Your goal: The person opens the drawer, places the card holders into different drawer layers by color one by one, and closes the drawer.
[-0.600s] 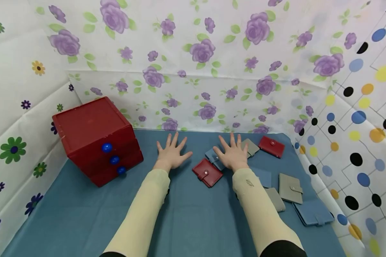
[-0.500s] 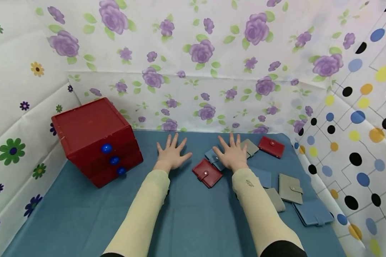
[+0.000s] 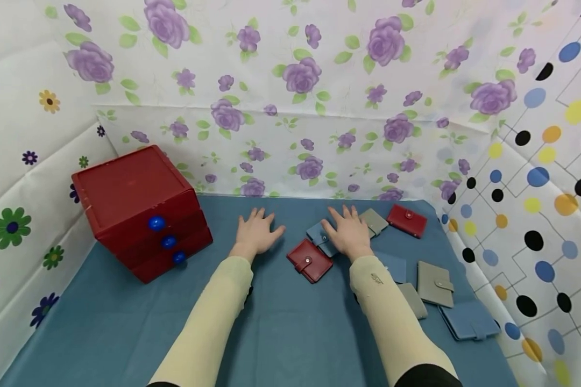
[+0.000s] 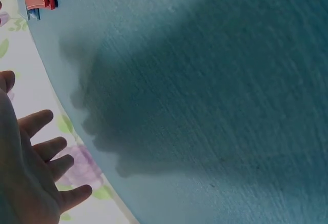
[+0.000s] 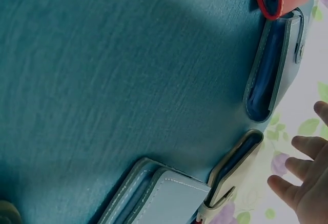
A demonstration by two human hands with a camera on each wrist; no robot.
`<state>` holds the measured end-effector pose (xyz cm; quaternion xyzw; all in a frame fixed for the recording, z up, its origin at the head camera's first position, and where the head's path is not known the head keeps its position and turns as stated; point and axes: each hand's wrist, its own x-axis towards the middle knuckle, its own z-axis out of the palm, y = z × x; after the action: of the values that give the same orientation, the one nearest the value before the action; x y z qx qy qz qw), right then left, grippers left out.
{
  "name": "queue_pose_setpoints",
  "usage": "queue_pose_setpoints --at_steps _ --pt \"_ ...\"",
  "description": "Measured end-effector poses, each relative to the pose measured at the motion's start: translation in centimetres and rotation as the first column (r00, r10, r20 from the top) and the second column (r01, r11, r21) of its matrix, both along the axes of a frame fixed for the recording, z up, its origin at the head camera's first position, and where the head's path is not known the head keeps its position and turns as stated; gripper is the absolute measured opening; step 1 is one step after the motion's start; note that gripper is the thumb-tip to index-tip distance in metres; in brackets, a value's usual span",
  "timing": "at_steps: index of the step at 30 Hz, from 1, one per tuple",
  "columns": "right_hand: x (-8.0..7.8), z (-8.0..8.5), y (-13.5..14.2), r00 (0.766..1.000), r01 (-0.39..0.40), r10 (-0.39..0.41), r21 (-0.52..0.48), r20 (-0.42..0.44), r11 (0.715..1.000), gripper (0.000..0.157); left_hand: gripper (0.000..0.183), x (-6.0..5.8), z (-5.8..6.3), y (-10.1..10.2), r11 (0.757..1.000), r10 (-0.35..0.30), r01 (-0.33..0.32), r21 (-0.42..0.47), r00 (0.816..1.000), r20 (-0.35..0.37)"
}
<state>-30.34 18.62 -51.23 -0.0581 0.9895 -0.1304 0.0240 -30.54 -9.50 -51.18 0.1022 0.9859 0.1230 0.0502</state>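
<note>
Now the left hand (image 3: 255,232) and right hand (image 3: 351,232) hold nothing, fingers apart. From the nearer right hand, the blue snap wallet (image 3: 318,235) lies close, at nine o'clock.

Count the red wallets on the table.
2: one red wallet between the left hand and right hand, slightly nearside; another red wallet at the back right of the table. The right sleeve may hide more.
</note>
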Motion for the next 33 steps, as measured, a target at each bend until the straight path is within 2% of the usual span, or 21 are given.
queue_pose_setpoints --at_steps 4,8,14,19,26,33 --pt "0.0 0.2 0.1 0.999 -0.004 0.004 -0.003 -0.049 1.0 0.065 0.068 0.0 0.1 0.0 1.0 0.011 -0.01 0.023 1.0 -0.027" --pt "0.3 0.4 0.0 0.994 0.0 -0.002 -0.022 -0.111 1.0 0.056 0.058 0.3 0.4 0.0 0.996 0.021 -0.017 0.087 0.999 -0.045" --pt "0.8 0.6 -0.1 0.992 0.032 -0.046 -0.12 -0.119 0.992 0.045 0.045 1.3 1.1 -0.7 0.979 0.007 0.006 0.206 0.998 -0.063" --pt "1.5 0.3 0.2 0.988 0.037 -0.066 -0.198 -0.141 0.979 0.04 0.04 3.1 2.0 -2.0 0.947 -0.015 0.049 0.317 0.994 -0.11" --pt "2.4 -0.2 0.9 0.984 0.031 -0.077 -0.273 -0.161 0.961 0.04 0.035 6.2 3.2 -3.9 0.886 -0.024 0.103 0.452 0.984 -0.179" --pt "2.7 -0.3 0.7 0.984 -0.01 -0.045 -0.304 -0.174 0.953 0.037 0.034 9.3 3.6 -6.9 0.876 -0.014 0.132 0.465 0.968 -0.249"
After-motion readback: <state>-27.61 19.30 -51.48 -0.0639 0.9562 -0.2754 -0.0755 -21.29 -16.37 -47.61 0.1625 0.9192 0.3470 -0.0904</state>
